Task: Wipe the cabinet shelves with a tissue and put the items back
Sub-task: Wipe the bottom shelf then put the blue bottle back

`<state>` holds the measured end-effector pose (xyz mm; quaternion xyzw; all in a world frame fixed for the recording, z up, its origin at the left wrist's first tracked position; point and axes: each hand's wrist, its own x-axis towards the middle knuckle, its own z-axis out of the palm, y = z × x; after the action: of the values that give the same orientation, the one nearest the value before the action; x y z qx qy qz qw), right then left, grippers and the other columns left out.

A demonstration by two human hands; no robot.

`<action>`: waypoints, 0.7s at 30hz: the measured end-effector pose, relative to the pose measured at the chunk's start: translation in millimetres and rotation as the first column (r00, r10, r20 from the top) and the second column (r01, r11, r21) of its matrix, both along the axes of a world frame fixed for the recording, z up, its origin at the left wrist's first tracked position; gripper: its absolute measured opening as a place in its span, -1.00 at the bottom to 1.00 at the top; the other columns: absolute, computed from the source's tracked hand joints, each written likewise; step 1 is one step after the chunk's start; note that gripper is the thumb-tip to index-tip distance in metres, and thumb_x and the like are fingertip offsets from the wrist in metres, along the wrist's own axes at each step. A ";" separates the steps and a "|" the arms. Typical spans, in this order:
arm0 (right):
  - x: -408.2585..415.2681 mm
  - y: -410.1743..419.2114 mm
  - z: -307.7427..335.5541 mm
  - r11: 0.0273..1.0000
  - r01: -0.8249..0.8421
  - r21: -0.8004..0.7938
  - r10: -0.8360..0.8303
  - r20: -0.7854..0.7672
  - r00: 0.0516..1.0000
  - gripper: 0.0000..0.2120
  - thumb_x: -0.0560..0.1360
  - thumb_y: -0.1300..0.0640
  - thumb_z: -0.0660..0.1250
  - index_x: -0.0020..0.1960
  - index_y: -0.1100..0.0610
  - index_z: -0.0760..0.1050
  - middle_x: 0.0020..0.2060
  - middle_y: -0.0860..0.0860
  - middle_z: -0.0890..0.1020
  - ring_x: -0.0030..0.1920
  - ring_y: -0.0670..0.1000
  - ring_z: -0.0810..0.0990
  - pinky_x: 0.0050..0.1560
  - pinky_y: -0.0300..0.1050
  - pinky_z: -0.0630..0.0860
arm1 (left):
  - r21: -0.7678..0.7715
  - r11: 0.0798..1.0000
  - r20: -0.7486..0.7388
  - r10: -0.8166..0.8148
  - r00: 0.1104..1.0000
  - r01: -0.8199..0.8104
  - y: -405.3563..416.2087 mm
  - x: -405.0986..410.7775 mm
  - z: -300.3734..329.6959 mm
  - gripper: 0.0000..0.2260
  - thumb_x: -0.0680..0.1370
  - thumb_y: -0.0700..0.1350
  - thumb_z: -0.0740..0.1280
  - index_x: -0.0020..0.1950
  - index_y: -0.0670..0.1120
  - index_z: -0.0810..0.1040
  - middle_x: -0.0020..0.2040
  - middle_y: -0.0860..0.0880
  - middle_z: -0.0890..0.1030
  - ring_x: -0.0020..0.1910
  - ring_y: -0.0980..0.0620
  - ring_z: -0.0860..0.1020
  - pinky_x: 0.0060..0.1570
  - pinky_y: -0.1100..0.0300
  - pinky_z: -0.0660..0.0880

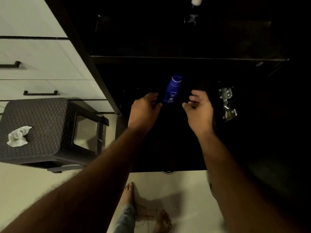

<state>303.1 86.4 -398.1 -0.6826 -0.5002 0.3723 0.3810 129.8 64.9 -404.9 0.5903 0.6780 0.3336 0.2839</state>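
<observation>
Bare forearms, bare feet (161,221), light-blue trouser leg (125,219).

— Where does the head camera look from?
— From above, steeply down and forward into a dark cabinet (185,58) at twelve o'clock; stool (42,128) at nine, feet (161,221) at six.

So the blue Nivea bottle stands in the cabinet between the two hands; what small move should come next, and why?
Probably draw both hands back. The Nivea bottle stands upright on the dark shelf, and neither the left hand nor the right hand seems to hold it. The used tissue lies on the stool.
</observation>
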 end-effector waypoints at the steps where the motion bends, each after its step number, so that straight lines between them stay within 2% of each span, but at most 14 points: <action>1: 0.6 -7.9 7.3 1.000 0.007 -0.003 -0.007 -0.007 1.000 -0.61 0.48 0.26 0.42 0.27 0.01 0.48 0.10 -0.10 0.57 0.07 -0.15 0.57 0.08 -0.25 0.53 | 0.004 1.000 -0.022 -0.011 1.000 0.011 -9.1 1.1 9.5 -0.65 0.55 -0.09 0.35 0.34 -0.10 0.49 0.23 -0.06 0.59 0.19 0.05 0.55 0.21 0.06 0.51; 4: -1.4 -32.5 37.8 1.000 -0.006 0.009 0.006 0.001 1.000 -0.70 0.50 0.22 0.40 0.22 0.05 0.52 0.06 -0.09 0.59 0.04 -0.15 0.57 0.02 -0.34 0.49 | 0.009 0.999 -0.112 -0.034 0.993 0.036 -41.5 7.7 49.6 -0.66 0.56 -0.05 0.32 0.33 -0.07 0.50 0.19 -0.07 0.61 0.15 -0.01 0.58 0.16 0.09 0.51; 8: -8.1 -69.0 95.8 0.992 -0.107 0.066 0.099 0.113 0.989 -0.73 0.47 0.19 0.42 0.17 0.12 0.57 0.06 -0.01 0.64 0.03 -0.05 0.62 0.06 -0.22 0.53 | 0.013 0.994 -0.239 -0.099 0.966 0.105 -88.5 15.3 120.3 -0.66 0.58 -0.03 0.28 0.35 -0.03 0.47 0.18 -0.09 0.60 0.11 -0.07 0.57 0.10 0.06 0.51; 11: -12.0 -98.5 137.9 0.975 -0.195 0.105 0.167 0.225 0.960 -0.77 0.47 0.17 0.42 0.13 0.09 0.57 0.06 0.01 0.62 0.03 -0.02 0.61 0.07 -0.14 0.55 | 0.002 0.985 -0.359 -0.162 0.919 0.174 -119.7 11.0 164.0 -0.62 0.60 0.01 0.24 0.41 -0.01 0.41 0.31 -0.05 0.51 0.21 -0.06 0.53 0.15 0.10 0.45; 16: -16.3 -137.8 203.3 0.941 -0.304 0.148 0.225 0.397 0.890 -0.77 0.49 0.13 0.41 0.14 0.05 0.54 0.07 -0.01 0.59 0.08 -0.02 0.57 0.10 -0.05 0.55 | 0.048 0.981 -0.456 -0.144 0.878 0.186 -150.4 -1.2 228.9 -0.50 0.62 0.09 0.19 0.53 -0.01 0.20 0.52 -0.03 0.26 0.48 0.00 0.25 0.42 0.10 0.20; 19: -22.2 -157.9 236.3 0.930 -0.328 0.168 0.201 0.515 0.833 -0.72 0.50 0.06 0.40 0.20 0.01 0.52 0.14 -0.05 0.58 0.19 -0.02 0.52 0.18 -0.09 0.50 | 0.079 0.976 -0.476 -0.140 0.868 0.201 -166.1 -8.0 260.7 -0.41 0.61 0.13 0.18 0.57 -0.01 0.06 0.57 -0.04 0.10 0.54 0.01 0.06 0.49 0.07 0.02; 21: -30.8 -168.0 255.5 0.931 -0.315 0.185 0.149 0.593 0.791 -0.66 0.51 0.02 0.38 0.27 0.00 0.50 0.21 -0.06 0.56 0.28 0.00 0.46 0.27 -0.07 0.41 | 0.112 0.966 -0.500 -0.147 0.853 0.232 -176.5 -16.3 277.8 -0.37 0.60 0.14 0.19 0.57 -0.03 0.00 0.58 -0.05 0.04 0.55 0.00 0.00 0.51 0.04 -0.02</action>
<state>272.3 -81.6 -142.6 -0.6354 -0.7182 0.1226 0.2557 113.4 -111.7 -127.1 0.7411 0.6352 0.2002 0.0845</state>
